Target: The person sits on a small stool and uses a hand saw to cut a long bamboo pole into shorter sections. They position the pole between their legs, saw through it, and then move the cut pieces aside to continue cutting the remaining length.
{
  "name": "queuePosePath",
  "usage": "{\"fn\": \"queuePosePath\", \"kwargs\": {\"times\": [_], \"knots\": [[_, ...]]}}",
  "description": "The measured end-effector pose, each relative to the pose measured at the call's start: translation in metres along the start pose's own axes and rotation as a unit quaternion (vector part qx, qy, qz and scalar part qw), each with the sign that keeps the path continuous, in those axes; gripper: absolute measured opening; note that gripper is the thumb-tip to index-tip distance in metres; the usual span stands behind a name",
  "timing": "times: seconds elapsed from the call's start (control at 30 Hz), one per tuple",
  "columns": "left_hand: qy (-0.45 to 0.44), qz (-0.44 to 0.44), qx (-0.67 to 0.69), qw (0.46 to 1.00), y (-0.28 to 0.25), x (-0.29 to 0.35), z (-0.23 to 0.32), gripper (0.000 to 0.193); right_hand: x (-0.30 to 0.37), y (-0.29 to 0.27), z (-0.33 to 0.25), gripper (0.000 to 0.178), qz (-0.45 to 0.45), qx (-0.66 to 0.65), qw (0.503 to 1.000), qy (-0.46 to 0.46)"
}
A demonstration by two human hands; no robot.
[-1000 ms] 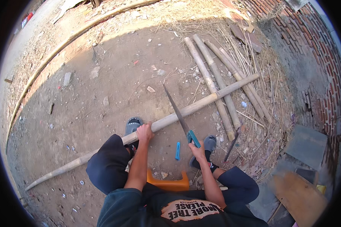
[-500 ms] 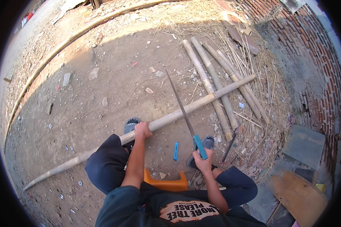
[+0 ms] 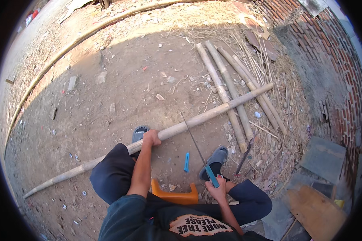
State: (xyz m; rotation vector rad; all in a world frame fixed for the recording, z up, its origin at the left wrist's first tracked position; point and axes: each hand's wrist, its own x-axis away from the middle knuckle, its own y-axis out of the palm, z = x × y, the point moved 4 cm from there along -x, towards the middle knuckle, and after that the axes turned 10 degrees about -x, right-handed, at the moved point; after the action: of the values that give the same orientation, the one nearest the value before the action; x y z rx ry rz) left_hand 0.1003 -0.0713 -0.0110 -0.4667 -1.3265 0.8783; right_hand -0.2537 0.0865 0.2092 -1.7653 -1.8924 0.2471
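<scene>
A long bamboo pole [image 3: 207, 116] lies aslant across the ground in front of me, passing over my left leg. My left hand [image 3: 151, 137] is wrapped around it beside my left foot. In my right hand [image 3: 217, 188] is the teal handle of a hand saw [image 3: 212, 176], held low near my right shoe. The saw's thin blade slants up and left, and its tip end crosses the pole. Whether the teeth touch the bamboo I cannot tell. Between my feet lies a light blue tool [image 3: 186, 162], which looks like a box cutter.
Several cut bamboo lengths [image 3: 225, 86] lie under the pole's far right end, by dry straw. An orange plastic stool [image 3: 175, 197] is beneath me. A dark curved blade-like piece [image 3: 245, 154] lies right of my right foot. Boards [image 3: 315, 207] and a brick wall [image 3: 330, 52] stand at right.
My right hand has drawn the saw back toward my body and down, so less of the blade reaches past the pole. My left hand and the pole stay nearly still.
</scene>
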Motion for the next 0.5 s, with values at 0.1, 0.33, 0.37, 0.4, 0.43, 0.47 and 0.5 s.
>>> {"fn": "queuePosePath", "kwargs": {"times": [0.1, 0.33, 0.37, 0.4, 0.43, 0.47, 0.5], "knots": [[-0.005, 0.016, -0.016, 1.000, 0.000, 0.001, 0.008, 0.051, -0.038, 0.017, 0.000, 0.032, 0.011, -0.026, 0.999, 0.041], [-0.001, 0.042, -0.024, 0.999, 0.008, 0.011, 0.019, 0.052, -0.079, 0.042, 0.036, 0.030, 0.014, -0.015, 1.000, 0.015], [-0.007, 0.055, -0.033, 0.998, 0.000, 0.008, 0.011, 0.053, -0.062, 0.039, 0.034, 0.031, 0.007, -0.007, 1.000, 0.002], [-0.014, 0.047, -0.029, 0.998, -0.006, 0.006, 0.004, 0.053, -0.038, 0.027, 0.024, 0.032, 0.016, -0.017, 1.000, 0.001], [-0.010, 0.029, -0.022, 0.999, -0.007, 0.007, 0.005, 0.053, -0.018, 0.017, 0.023, 0.033, 0.021, -0.011, 1.000, 0.014], [-0.007, 0.011, -0.015, 1.000, -0.006, 0.009, 0.007, 0.053, -0.002, 0.008, 0.022, 0.033, 0.025, -0.006, 0.999, 0.028], [-0.019, 0.008, -0.040, 0.999, -0.005, 0.015, 0.010, 0.053, 0.010, 0.007, 0.024, 0.034, 0.032, -0.009, 0.998, 0.047]]}}
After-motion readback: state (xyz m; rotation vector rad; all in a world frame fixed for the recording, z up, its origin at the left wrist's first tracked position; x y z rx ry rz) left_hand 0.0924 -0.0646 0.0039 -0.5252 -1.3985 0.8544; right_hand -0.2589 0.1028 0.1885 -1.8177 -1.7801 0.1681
